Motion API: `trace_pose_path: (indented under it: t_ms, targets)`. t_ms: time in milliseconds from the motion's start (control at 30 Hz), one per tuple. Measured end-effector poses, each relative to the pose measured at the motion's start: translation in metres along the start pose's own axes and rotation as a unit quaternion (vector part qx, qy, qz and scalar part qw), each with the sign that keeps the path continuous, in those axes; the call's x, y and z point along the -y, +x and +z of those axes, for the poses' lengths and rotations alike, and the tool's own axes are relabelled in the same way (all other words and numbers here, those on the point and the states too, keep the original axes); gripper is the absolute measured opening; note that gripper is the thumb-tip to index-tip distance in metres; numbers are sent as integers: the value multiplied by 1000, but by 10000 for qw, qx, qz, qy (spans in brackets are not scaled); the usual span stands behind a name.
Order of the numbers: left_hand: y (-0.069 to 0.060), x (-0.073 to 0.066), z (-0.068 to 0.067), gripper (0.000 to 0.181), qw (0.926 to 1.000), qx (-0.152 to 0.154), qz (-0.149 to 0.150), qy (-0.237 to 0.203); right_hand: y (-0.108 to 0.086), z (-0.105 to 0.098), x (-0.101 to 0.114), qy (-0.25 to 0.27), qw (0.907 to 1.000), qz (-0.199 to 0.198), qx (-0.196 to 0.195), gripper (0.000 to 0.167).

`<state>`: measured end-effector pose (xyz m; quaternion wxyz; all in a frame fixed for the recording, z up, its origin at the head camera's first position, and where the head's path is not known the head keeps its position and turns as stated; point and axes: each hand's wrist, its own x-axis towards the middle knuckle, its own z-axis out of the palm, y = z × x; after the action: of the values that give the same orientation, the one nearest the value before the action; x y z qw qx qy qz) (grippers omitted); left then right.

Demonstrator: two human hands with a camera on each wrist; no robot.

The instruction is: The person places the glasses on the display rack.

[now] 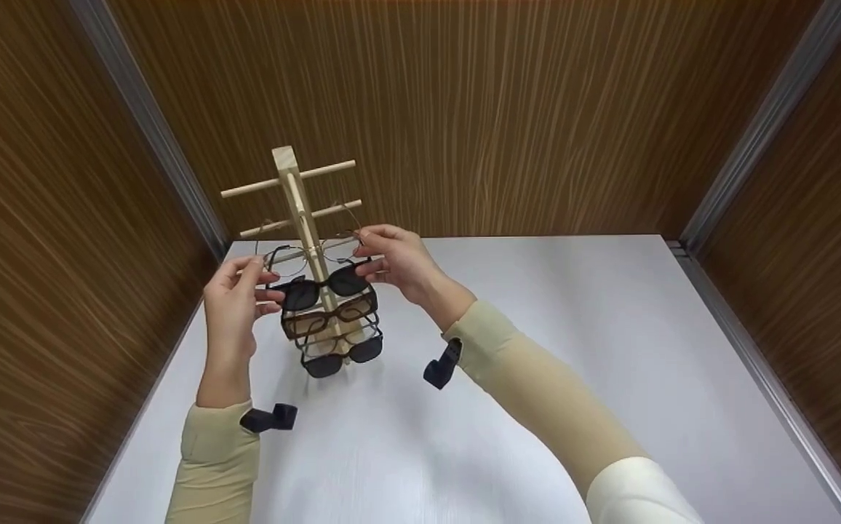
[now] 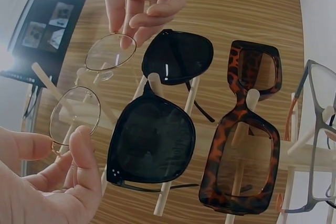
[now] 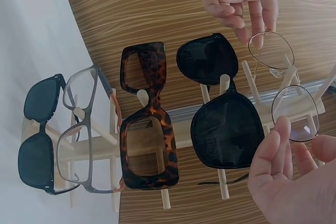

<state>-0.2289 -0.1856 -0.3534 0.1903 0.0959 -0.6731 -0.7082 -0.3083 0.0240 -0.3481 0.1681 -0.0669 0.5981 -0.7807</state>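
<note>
Both hands hold a pair of thin gold wire-rimmed glasses (image 2: 79,116) with round clear lenses, at a wooden eyewear stand (image 1: 284,159). My left hand (image 1: 235,295) pinches one outer side of the frame, and my right hand (image 1: 409,266) pinches the other. The glasses' arms point back toward the stand's rods; whether the bridge rests on a peg I cannot tell. Just below, black sunglasses (image 3: 228,129) hang close to the fingers of both hands. Under them come tortoiseshell glasses (image 2: 239,103), grey-framed clear glasses (image 3: 86,121) and dark-lensed sunglasses (image 3: 37,156).
A white tabletop (image 1: 508,407) carries the stand near its left back part. Wood-grain panels (image 1: 493,116) rise behind and on both sides, with metal strips at the corners. One lit screen (image 2: 52,24) shows in the left wrist view.
</note>
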Motion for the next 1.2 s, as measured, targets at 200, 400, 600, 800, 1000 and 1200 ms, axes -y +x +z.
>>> trace_pose_path:
  t_ms: [200,400,600,800,1000,1200]
  targets:
    - [-1,5,-3,29,10000,-34,-9,65,1,-2,-4,-27,10000,47,-10,21]
    - [-2,6,-6,32,9998,-44,-54,162,2,-8,-6,57,10000,15,-56,22]
    - [-5,9,-10,32,9985,-262,325,345,2,-23,-9,-134,9999,-74,-6,26]
    - [-10,18,-14,30,9911,-450,1239,163,-5,-40,-15,-29,9994,-302,138,25]
    - [-19,28,-16,30,9849,-495,1637,-254,-18,-52,-24,-221,9973,-670,212,24]
    - [-27,36,-14,31,9830,-338,1697,-619,-32,-57,-32,-322,9944,-970,279,21]
